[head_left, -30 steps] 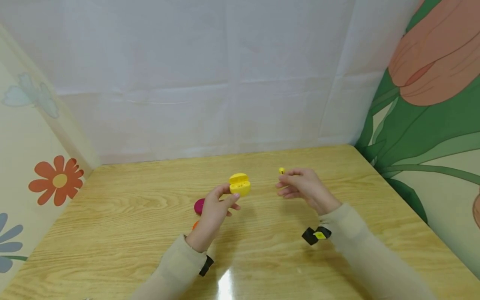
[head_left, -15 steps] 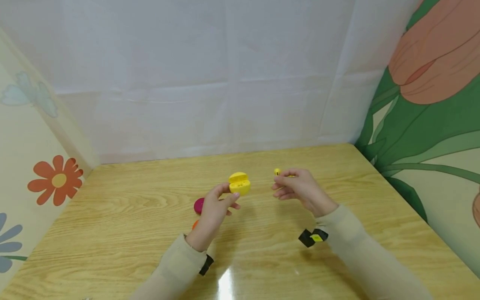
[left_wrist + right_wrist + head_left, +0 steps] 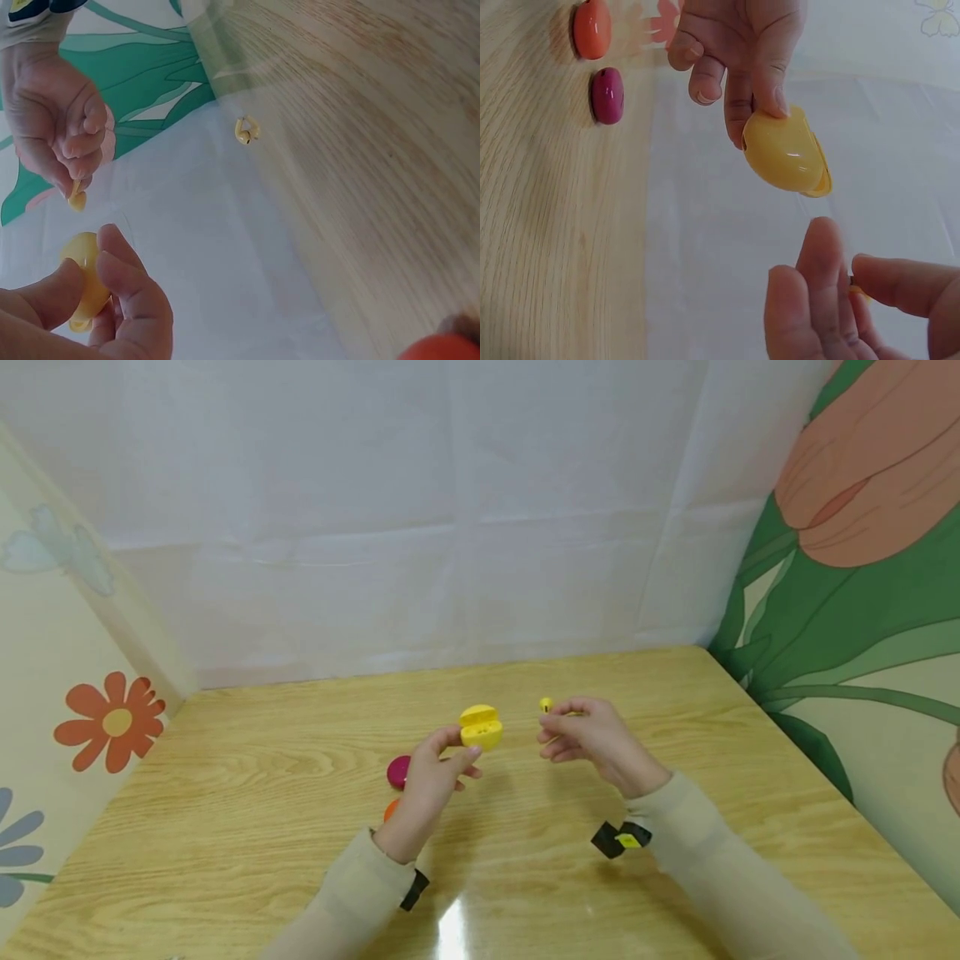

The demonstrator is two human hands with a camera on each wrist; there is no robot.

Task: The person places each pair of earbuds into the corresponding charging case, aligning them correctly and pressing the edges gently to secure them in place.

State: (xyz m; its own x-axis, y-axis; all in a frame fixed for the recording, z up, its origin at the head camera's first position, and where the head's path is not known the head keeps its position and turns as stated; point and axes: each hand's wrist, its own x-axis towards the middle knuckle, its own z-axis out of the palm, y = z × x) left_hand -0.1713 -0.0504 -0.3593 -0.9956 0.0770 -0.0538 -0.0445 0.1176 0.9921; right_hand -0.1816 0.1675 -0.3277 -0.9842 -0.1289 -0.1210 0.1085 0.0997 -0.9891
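In the head view my left hand holds a small yellow earbud case above the table, its lid raised. The case is gripped between thumb and fingers, as the left wrist view also shows. To its right, my right hand pinches a yellow earbud between thumb and forefinger, bulb end up. A gap separates the earbud from the case. In the right wrist view the case's rounded back faces the camera, and fingers mostly hide the earbud.
A magenta rounded case and an orange one sit on the wooden table, partly behind my left forearm in the head view. A small yellow earbud-like piece lies farther off. A white sheet hangs behind the table.
My right hand has moved left with the earbud, closer to the case. The left hand and case have stayed almost where they were.
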